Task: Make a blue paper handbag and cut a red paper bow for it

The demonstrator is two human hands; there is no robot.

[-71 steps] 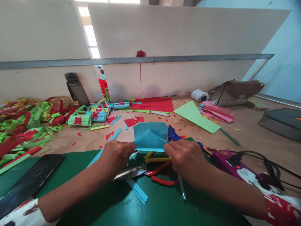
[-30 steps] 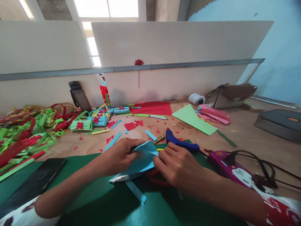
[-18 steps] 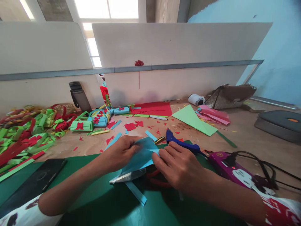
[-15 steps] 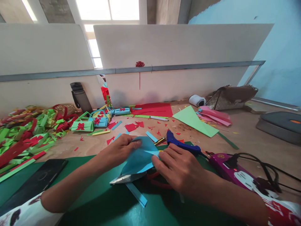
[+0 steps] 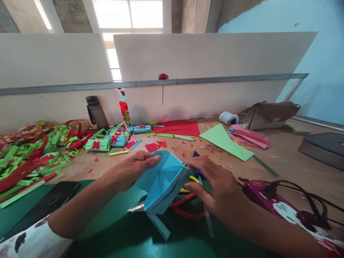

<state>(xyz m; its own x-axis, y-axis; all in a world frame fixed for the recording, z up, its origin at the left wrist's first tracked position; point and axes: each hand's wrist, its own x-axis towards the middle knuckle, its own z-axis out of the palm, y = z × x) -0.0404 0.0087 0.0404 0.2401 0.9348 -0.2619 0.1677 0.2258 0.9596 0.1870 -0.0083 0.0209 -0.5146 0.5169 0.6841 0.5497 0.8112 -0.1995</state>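
Observation:
A folded blue paper pouch (image 5: 163,182) is held up over the green mat, its inside folds facing me. My left hand (image 5: 139,165) pinches its upper left edge between thumb and fingers. At the pouch's right corner, my right hand (image 5: 215,186) is open, thumb and fingers apart around that corner; whether they touch it I cannot tell. Beneath lie scissors with red and yellow handles (image 5: 185,209), their blade tip (image 5: 136,208) showing at the left. A blue paper strip (image 5: 159,227) lies below the pouch. Behind my right hand, the blue glue gun (image 5: 197,172) is mostly hidden; a clear glue stick (image 5: 209,222) lies nearby.
Finished little paper bags with red bows (image 5: 97,144) stand beyond, beside a heap of green and red paper pieces (image 5: 32,157). A phone (image 5: 51,200) lies left, a purple power strip (image 5: 268,200) with cords right. Green paper (image 5: 227,141) and red scraps lie behind.
The blue paper has opened out, turning from a flat face to a spread pouch. My right hand's fingers have moved apart at its corner. The view has shifted slightly.

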